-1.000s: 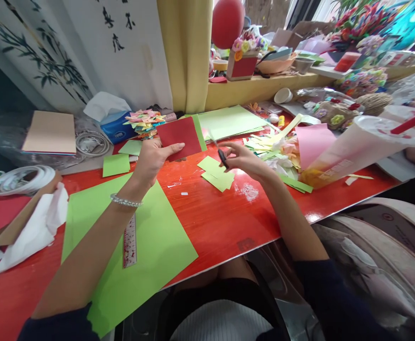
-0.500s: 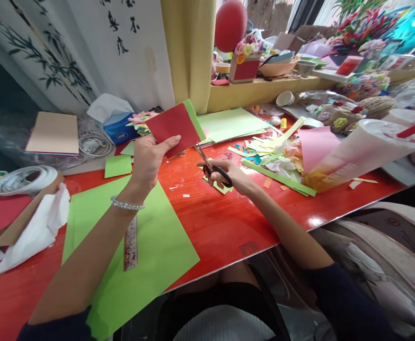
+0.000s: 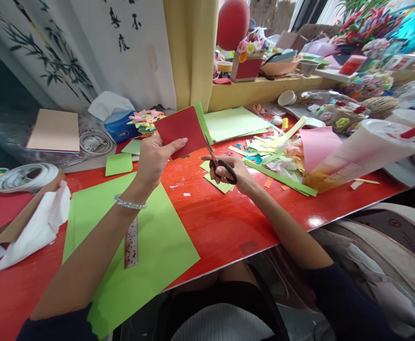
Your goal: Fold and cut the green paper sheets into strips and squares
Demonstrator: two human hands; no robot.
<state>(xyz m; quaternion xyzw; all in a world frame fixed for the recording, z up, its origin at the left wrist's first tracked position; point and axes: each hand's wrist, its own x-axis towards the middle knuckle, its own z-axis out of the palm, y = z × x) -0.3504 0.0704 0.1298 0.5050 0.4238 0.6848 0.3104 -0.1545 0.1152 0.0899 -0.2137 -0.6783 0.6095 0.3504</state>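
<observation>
Above the bench point(image 3: 225, 227), the left hand point(image 3: 153, 163) pinches a red card point(image 3: 179, 129) over green paper point(image 3: 203, 123), presumably to keep them aligned, leaving the projecting green edge reachable for scissors point(image 3: 212, 154) gripped in the right hand point(image 3: 241, 174).

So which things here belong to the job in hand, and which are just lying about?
In use: red card and green paper behind it, in the left hand; scissors, in the right hand; possibly the ruler.

Apparently lying about: drink cup, red balloon, blue tissue pack.
</observation>
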